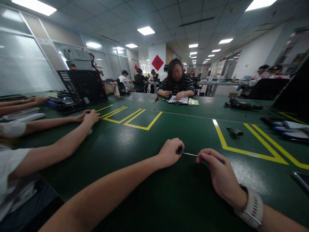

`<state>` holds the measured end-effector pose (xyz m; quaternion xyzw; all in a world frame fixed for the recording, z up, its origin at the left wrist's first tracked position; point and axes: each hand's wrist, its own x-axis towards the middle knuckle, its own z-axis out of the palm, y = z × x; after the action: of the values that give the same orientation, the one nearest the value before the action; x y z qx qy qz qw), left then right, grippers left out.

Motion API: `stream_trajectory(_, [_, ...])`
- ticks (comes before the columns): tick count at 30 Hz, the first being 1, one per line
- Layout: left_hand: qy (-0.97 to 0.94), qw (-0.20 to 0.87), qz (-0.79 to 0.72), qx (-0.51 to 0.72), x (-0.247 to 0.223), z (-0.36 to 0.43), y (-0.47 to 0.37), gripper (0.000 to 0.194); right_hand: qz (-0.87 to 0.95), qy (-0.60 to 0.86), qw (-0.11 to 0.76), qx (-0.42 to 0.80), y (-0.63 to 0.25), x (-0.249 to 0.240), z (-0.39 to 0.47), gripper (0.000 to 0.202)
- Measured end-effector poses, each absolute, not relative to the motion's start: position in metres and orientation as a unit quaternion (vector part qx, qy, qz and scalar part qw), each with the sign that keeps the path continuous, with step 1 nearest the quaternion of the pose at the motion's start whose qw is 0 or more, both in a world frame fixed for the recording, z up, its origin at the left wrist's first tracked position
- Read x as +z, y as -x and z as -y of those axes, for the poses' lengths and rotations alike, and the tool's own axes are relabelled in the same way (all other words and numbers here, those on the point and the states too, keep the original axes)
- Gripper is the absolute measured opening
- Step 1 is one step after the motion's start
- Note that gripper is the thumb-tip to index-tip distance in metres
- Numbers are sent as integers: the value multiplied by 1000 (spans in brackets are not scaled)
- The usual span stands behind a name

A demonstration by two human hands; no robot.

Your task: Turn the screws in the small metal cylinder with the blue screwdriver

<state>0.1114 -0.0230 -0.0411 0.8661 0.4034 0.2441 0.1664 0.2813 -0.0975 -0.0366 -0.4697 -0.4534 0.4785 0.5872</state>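
Note:
My left hand (169, 154) is closed around a dark round part with a hollow end (179, 149), which faces right. Most of that part is hidden by the fingers. In my right hand (216, 169) I pinch a thin screwdriver (190, 154); its slim metal shaft points left, and its tip is close by the round end. Whether the tip touches the part I cannot tell. Both hands are just above the green table (135, 180). Beyond my right hand, a dark metal part with a cup-shaped end (235, 132) lies inside a yellow taped outline (251, 154).
A co-worker's clasped hands (89, 116) rest at the left. Across the table a person writes near a clipboard (178, 100), with a red-handled tool (155, 99) beside it. A black computer case (84, 85) stands back left. A black power tool (242, 105) and a phone (301, 179) lie right.

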Motion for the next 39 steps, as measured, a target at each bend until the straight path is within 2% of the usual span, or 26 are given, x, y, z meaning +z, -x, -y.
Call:
stream_trajectory(13, [-854, 191, -417, 247, -43, 21, -110, 11, 447, 505, 588, 446, -284, -41, 96, 11])
stream_trajectory(17, [-850, 235, -395, 257, -37, 17, -104, 12, 456, 535, 575, 419, -284, -41, 93, 14])
stream_trajectory(23, [-869, 323, -311, 210, -28, 17, -101, 17, 451, 541, 568, 425, -284, -42, 91, 14])
stream_trajectory(29, [-887, 300, -309, 169, -28, 18, -102, 12, 431, 530, 585, 437, -282, -41, 91, 13])
stream_trajectory(32, [-884, 313, -303, 171, -25, 18, -101, 17, 408, 507, 614, 446, -283, -39, 92, 11])
stream_trajectory(35, [-872, 324, -311, 194, -24, 16, -99, 28, 399, 477, 632, 463, -284, -38, 94, 9])
stream_trajectory(39, [-868, 281, -328, 245, -29, 12, -97, 23, 411, 439, 643, 474, -284, -37, 99, 8])
